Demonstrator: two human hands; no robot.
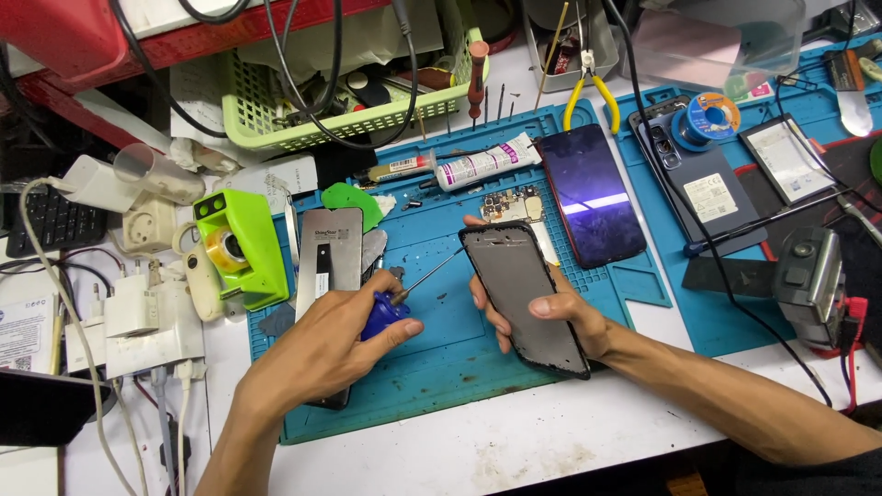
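2 hands busy here: my left hand [335,344] is wrapped tight around a blue-handled screwdriver [390,308], tip aimed at the phone frame [524,294]. My right hand [551,312] grips that frame from underneath, tilted above the blue mat [441,367].

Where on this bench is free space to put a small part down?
Bare blue mat lies in front of the left hand, beside the phone frame held by the right hand. The white table edge is bare too. Around the green basket it is crowded.
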